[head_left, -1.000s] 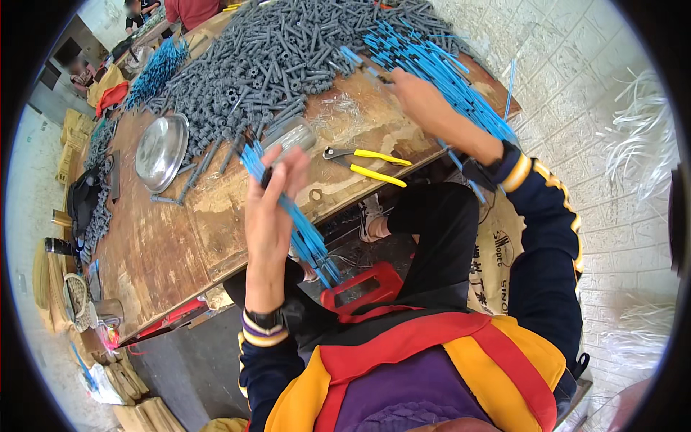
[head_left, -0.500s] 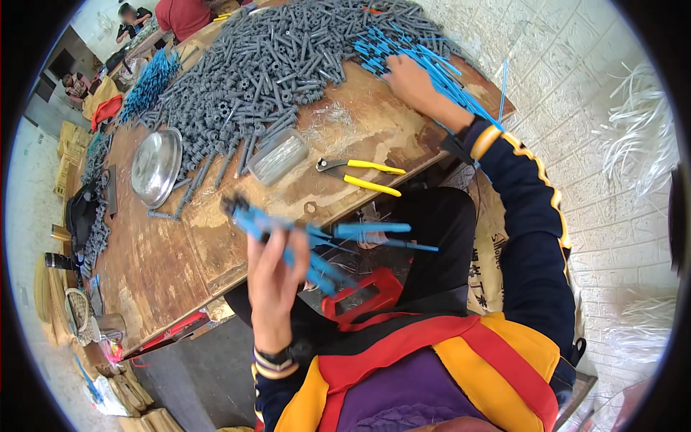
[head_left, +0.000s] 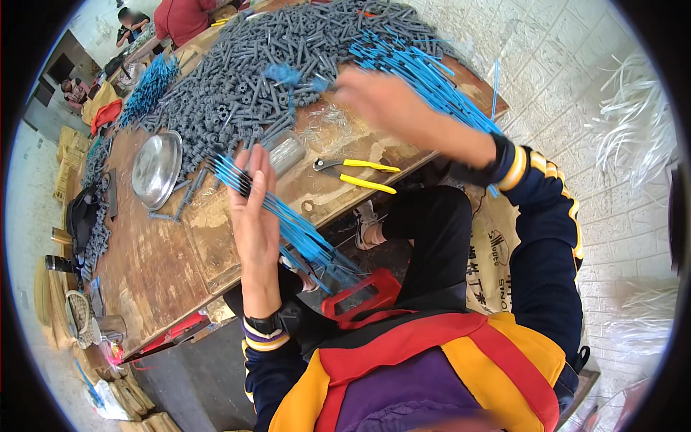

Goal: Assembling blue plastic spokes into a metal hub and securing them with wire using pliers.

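Observation:
My left hand [head_left: 253, 223] is closed around a bundle of thin blue sticks [head_left: 299, 234] with black bands near their upper end. The bundle slants from above the table down over its front edge, toward my lap. My right hand [head_left: 389, 108] is smeared by motion above the table, its fingers pointing left. Just beyond its fingertips is a blurred blue thing [head_left: 284, 75]; whether the fingers hold it cannot be told. To the right of that hand lies a heap of similar blue sticks [head_left: 432, 83] with dark ends.
A large pile of grey ribbed plastic plugs [head_left: 252, 68] covers the table's back. Nearer are a round metal lid [head_left: 156, 171], a clear plastic box [head_left: 283, 153] and yellow-handled pliers [head_left: 360, 175]. More blue sticks [head_left: 149, 88] lie far left. People sit beyond. A red stool [head_left: 363, 295] stands below.
My right hand has come away from the blue stick heap and moved left. My left hand has turned upright, its bundle now closer together. A blurred blue thing has appeared over the grey pile.

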`<action>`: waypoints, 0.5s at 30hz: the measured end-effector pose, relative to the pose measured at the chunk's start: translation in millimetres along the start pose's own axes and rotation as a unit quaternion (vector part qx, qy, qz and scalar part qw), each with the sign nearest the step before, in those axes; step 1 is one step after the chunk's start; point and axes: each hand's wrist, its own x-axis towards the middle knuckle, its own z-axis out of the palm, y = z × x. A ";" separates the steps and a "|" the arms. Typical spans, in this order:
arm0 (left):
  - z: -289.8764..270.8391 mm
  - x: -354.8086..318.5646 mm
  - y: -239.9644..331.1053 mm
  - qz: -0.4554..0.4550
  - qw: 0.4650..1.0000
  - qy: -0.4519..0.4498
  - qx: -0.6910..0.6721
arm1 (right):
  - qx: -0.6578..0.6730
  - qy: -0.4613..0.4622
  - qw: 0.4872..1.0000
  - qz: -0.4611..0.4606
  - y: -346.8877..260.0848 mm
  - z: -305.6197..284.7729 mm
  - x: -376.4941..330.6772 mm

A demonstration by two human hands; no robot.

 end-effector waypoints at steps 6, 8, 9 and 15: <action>-4.5 -8.9 -8.9 0.055 0.994 -0.029 0.092 | 0.364 -0.258 0.876 0.184 -78.9 -3.2 -15.2; -3.8 -21.3 -3.9 0.047 0.992 -0.043 0.105 | 0.327 -0.231 0.907 0.129 -17.2 20.8 -26.5; 2.9 -32.0 6.5 0.022 0.998 -0.021 0.052 | 0.292 -0.205 0.931 0.072 23.7 30.4 -28.1; -34.2 -82.1 51.8 0.002 0.947 -0.320 -0.006 | -0.285 -0.018 0.912 0.293 234.5 31.4 -53.7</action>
